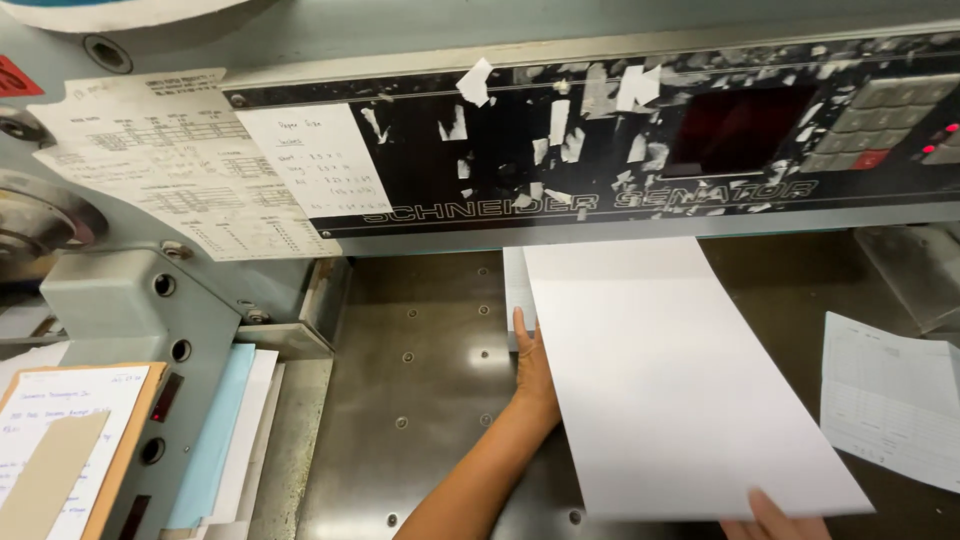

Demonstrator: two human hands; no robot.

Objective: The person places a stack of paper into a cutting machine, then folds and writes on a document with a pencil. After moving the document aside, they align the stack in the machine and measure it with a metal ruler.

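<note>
While our left hand presses flat against the paper stack's left edge, our right hand pinches its near corner.

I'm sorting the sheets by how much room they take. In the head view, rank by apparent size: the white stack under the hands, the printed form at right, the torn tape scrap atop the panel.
1. white stack
2. printed form, partly cut off by the frame
3. tape scrap

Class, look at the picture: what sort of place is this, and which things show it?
Probably a print shop or bindery: a paper-cutting machine with a keypad, a stack of white sheets on its steel table, and paper scraps.
</note>
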